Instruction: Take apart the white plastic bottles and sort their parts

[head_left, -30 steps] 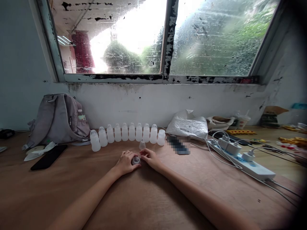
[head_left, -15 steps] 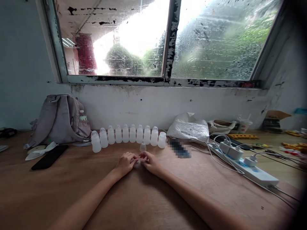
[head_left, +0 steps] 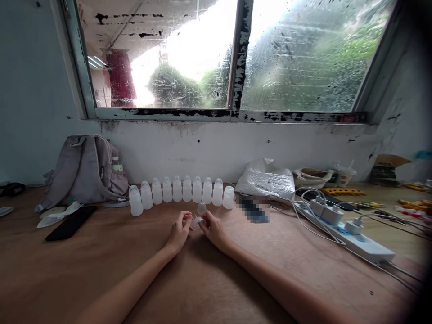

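Observation:
My right hand (head_left: pixel 212 227) pinches a small translucent ring-shaped bottle part (head_left: pixel 198 221), tilted up off the table. Just left of it is my left hand (head_left: pixel 181 229), its fingers loosely curled and apart, with nothing visible in them. Whether its fingertips touch the part I cannot tell. A clear dome-shaped bottle cap (head_left: pixel 201 207) stands right behind my fingers. Farther back, several frosted baby bottles (head_left: pixel 177 189) form a slightly curved row, most with clear caps on top. At the row's right end, one bottle (head_left: pixel 228 198) has an open top.
A grey backpack (head_left: pixel 87 168) leans on the wall at left, with a black phone (head_left: pixel 70 223) before it. To the right lie a silver padded bag (head_left: pixel 266 180), a pixelated dark object (head_left: pixel 253 209) and a white power strip (head_left: pixel 357 240) with trailing cables.
The ring-shaped part, low between both hands before, is now raised and tilted in my right hand's pinch. My left hand has drawn slightly back from it, its fingers opening.

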The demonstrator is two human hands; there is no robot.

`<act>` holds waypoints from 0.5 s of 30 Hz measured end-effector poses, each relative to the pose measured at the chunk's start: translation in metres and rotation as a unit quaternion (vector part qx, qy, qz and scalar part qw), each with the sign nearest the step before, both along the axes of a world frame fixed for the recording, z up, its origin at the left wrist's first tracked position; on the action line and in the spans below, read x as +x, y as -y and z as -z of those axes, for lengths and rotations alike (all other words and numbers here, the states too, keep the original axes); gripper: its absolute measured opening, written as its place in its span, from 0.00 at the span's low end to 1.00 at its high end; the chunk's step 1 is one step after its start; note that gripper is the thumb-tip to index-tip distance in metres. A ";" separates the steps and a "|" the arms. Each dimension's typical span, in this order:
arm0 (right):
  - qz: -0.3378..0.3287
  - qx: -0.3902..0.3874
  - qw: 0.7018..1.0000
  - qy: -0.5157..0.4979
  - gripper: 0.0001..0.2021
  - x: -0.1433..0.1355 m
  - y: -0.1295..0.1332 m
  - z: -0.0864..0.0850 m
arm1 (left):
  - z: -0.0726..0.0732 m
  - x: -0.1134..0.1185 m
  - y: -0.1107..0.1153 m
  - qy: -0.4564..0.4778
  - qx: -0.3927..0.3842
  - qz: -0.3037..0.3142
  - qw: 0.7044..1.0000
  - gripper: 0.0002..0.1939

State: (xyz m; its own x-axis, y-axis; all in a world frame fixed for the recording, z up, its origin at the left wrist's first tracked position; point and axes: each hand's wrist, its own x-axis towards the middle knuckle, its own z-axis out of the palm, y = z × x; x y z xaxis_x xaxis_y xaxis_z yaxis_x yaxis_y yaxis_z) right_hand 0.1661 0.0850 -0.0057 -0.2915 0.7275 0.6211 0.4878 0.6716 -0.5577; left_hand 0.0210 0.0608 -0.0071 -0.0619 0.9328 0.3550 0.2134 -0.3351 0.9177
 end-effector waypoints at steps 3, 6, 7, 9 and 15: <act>0.008 -0.010 1.000 -0.015 0.01 0.000 -0.001 -0.002 | -0.005 0.001 0.006 -0.042 0.049 0.020 0.998 0.13; -0.010 -0.014 1.000 -0.021 0.02 0.001 0.001 -0.003 | -0.010 0.003 0.013 -0.085 0.079 0.035 0.993 0.12; -0.017 -0.019 0.999 -0.026 0.02 0.000 0.002 -0.004 | -0.011 0.003 0.014 -0.097 0.086 0.033 0.991 0.12; -0.030 -0.041 0.998 -0.047 0.03 -0.001 0.003 -0.005 | -0.012 0.003 0.016 -0.113 0.098 0.034 0.988 0.11; -0.071 -0.124 0.983 -0.113 0.06 -0.005 0.001 -0.005 | -0.010 0.000 0.012 -0.116 0.081 0.061 0.988 0.09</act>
